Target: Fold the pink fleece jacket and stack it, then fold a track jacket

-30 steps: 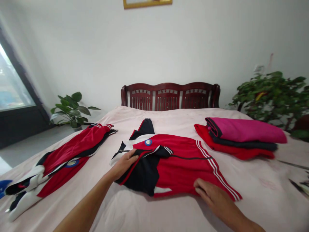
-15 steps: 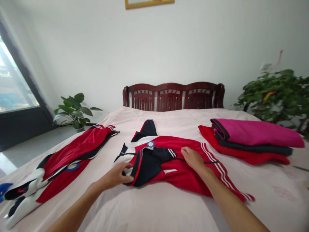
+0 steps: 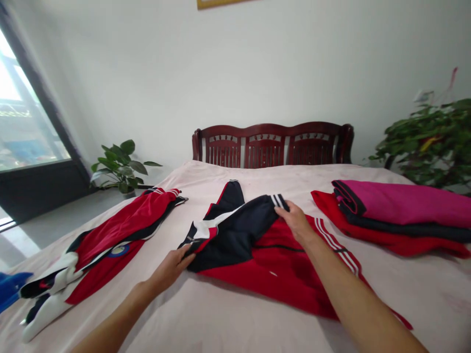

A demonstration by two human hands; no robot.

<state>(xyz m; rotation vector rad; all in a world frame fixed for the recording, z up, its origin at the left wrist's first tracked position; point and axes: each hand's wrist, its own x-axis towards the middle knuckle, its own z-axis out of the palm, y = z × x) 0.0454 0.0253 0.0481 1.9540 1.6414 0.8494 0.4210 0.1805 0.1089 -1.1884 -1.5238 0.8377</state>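
A red, navy and white track jacket (image 3: 294, 274) lies spread on the bed, its striped hem toward the right. My right hand (image 3: 294, 220) pinches the white-striped cuff of one navy sleeve (image 3: 239, 230), which is drawn across the jacket's front. At the collar and shoulder end, my left hand (image 3: 178, 264) has its thumb and fingers closed on the edge of the fabric. The other navy sleeve (image 3: 230, 196) points away toward the headboard. The chest badge is hidden under the raised sleeve.
A second red track jacket (image 3: 125, 220) lies at the left beside a blue object (image 3: 13, 289). Folded clothes, magenta on top (image 3: 408, 203), are stacked at the right. A dark wooden headboard (image 3: 272, 144) stands behind the pink sheet (image 3: 235, 323). Potted plants (image 3: 123, 164) flank the bed.
My right hand has taken hold of the sleeve cuff and pulled it up and outward, straightening the sleeve. My left hand has shifted slightly left along the shoulder edge. The view has turned a little left.
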